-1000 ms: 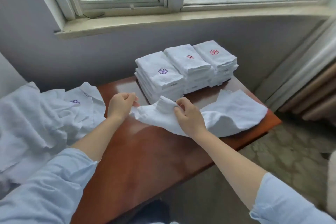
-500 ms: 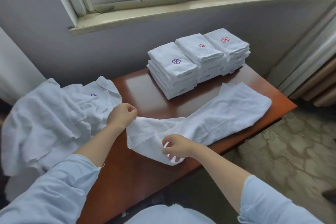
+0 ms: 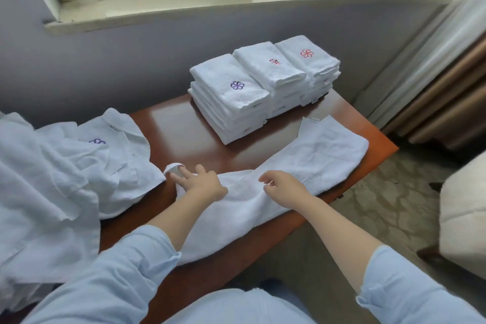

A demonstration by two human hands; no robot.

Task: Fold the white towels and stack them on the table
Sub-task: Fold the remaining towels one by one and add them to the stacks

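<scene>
A white towel [image 3: 310, 163] lies folded lengthwise in a long strip across the brown table [image 3: 173, 126], its near end hanging over the front edge. My left hand [image 3: 200, 181] rests flat on the strip's left part, fingers spread. A little to the right, my right hand [image 3: 284, 187] hovers over the strip's upper edge with loosely curled fingers, and I see nothing held in it. Three stacks of folded white towels [image 3: 263, 84] stand side by side at the table's back, with purple and red logos on top.
A heap of unfolded white towels [image 3: 60, 179] covers the table's left end and spills beyond it. The wall and window sill [image 3: 236, 5] are behind the table. A pale upholstered seat [image 3: 462, 218] stands at the right on a patterned floor. Curtains [image 3: 441, 66] hang at far right.
The towel was gripped in both hands; now it lies flat as a long strip. My left hand has opened and presses on it, and my right hand has let go.
</scene>
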